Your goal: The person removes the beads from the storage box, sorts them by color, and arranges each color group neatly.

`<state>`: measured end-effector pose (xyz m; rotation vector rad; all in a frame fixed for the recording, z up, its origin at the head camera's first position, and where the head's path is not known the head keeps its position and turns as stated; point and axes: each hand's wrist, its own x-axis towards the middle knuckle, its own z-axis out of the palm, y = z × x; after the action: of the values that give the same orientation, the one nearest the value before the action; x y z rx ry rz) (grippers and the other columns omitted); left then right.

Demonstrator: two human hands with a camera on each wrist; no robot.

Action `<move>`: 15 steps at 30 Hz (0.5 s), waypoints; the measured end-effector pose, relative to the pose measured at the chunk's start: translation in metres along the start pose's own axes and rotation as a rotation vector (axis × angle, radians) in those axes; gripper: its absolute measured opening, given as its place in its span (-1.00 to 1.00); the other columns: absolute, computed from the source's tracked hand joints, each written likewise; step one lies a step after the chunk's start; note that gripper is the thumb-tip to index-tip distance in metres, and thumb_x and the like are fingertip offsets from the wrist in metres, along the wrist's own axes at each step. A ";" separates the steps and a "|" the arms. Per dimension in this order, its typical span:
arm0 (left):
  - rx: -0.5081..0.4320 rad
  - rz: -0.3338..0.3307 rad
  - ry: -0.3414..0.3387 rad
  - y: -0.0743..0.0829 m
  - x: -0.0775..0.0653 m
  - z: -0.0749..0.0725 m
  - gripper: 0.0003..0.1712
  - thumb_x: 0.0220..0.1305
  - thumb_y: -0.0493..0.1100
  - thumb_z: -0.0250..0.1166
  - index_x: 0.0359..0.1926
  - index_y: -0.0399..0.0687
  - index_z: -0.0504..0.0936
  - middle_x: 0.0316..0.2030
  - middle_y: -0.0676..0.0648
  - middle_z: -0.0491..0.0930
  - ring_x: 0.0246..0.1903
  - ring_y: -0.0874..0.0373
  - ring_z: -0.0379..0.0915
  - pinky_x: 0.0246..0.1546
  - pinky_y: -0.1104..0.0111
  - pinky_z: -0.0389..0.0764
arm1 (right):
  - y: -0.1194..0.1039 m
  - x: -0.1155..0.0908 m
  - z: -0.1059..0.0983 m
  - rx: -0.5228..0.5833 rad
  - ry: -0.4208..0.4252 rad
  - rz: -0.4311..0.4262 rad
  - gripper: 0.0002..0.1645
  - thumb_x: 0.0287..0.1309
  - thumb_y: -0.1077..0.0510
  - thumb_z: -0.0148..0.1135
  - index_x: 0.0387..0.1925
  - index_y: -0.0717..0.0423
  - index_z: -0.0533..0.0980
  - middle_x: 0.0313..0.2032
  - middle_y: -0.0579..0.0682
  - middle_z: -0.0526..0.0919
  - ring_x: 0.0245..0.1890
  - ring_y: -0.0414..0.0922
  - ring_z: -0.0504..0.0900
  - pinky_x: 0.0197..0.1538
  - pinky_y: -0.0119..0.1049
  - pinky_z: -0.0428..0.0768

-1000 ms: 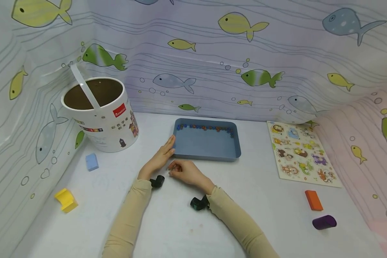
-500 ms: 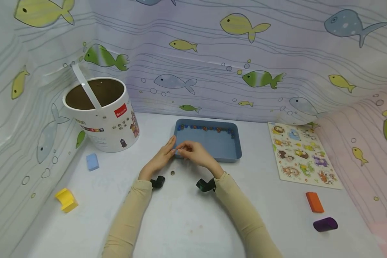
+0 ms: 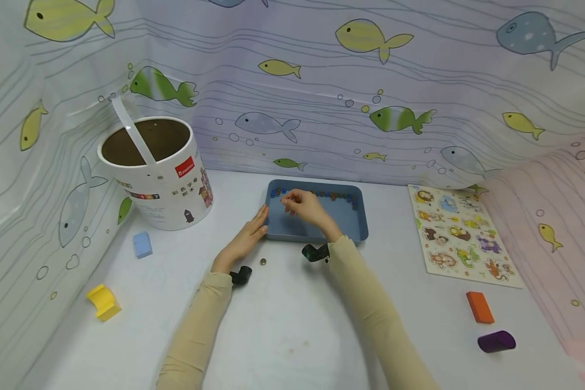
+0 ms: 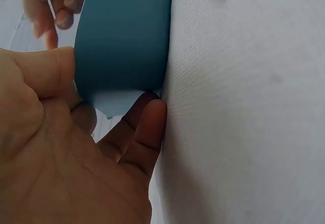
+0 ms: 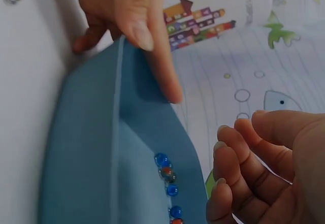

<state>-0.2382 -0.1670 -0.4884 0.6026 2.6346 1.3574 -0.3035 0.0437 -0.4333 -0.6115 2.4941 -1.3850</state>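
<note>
A blue-grey tray (image 3: pixel 317 230) lies on the white table, with blue and amber glass marbles (image 3: pixel 341 195) lined along its far wall. My left hand (image 3: pixel 244 239) touches the tray's near left corner, thumb at the rim and fairly straight fingers along the side wall. Over the tray's left half is my right hand (image 3: pixel 308 208), its thumb and forefinger brought together in a pinch. What it pinches seems to be a marble, mostly hidden by the fingers (image 5: pixel 226 163) in the right wrist view. One loose marble (image 3: pixel 263 261) sits on the table in front of the tray.
A white bucket (image 3: pixel 170 195) with a strap handle stands at the back left. Near it lie a blue block (image 3: pixel 142 245) and a yellow block (image 3: pixel 104 303). To the right are an animal picture board (image 3: pixel 460 235), an orange block (image 3: pixel 480 307) and a purple block (image 3: pixel 496 342).
My right hand has risen from the table in front of the tray and moved forward and right, over the tray. That uncovered a loose marble. The left hand has stayed at the tray's corner.
</note>
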 end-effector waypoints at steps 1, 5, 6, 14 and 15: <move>0.001 0.004 0.004 0.000 0.000 0.000 -0.36 0.54 -0.19 -0.17 0.50 -0.30 -0.13 0.53 -0.23 -0.27 0.51 -0.25 -0.28 0.46 -0.18 -0.20 | -0.001 0.004 -0.002 0.006 0.011 0.002 -0.61 0.40 0.03 0.06 0.06 0.22 0.54 -0.23 0.20 0.69 -0.21 0.17 0.65 -0.16 -0.09 0.64; -0.003 0.010 0.011 0.000 0.000 -0.001 -0.36 0.54 -0.19 -0.16 0.50 -0.30 -0.12 0.53 -0.25 -0.26 0.50 -0.26 -0.27 0.46 -0.19 -0.17 | -0.003 0.019 -0.006 0.064 0.059 0.029 -0.59 0.42 0.04 0.04 0.07 0.26 0.53 -0.26 0.15 0.67 -0.20 0.17 0.64 -0.04 0.08 0.61; -0.008 0.009 0.010 0.000 0.000 -0.002 -0.36 0.54 -0.19 -0.15 0.50 -0.30 -0.12 0.53 -0.25 -0.26 0.50 -0.26 -0.28 0.46 -0.18 -0.17 | -0.003 0.023 -0.006 0.087 0.073 0.039 -0.59 0.42 0.05 0.04 0.07 0.27 0.54 -0.27 0.14 0.66 -0.22 0.16 0.63 -0.01 0.12 0.59; -0.025 0.009 -0.005 0.000 0.000 -0.001 -0.36 0.54 -0.21 -0.16 0.50 -0.32 -0.14 0.53 -0.27 -0.27 0.51 -0.24 -0.33 0.47 -0.18 -0.22 | 0.009 0.046 0.001 0.208 0.135 0.156 -0.60 0.42 0.07 0.03 0.07 0.28 0.54 -0.31 0.02 0.63 -0.36 -0.14 0.56 -0.01 0.01 0.61; -0.020 0.010 -0.008 0.000 0.000 0.000 -0.36 0.54 -0.21 -0.17 0.49 -0.32 -0.15 0.53 -0.28 -0.28 0.51 -0.24 -0.33 0.46 -0.19 -0.22 | 0.012 0.048 0.003 0.215 0.140 0.171 -0.60 0.42 0.08 0.03 0.06 0.28 0.54 -0.31 0.03 0.64 -0.36 -0.14 0.56 -0.04 -0.05 0.62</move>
<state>-0.2385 -0.1669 -0.4880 0.6185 2.6125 1.3795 -0.3479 0.0249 -0.4446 -0.2598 2.3885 -1.6484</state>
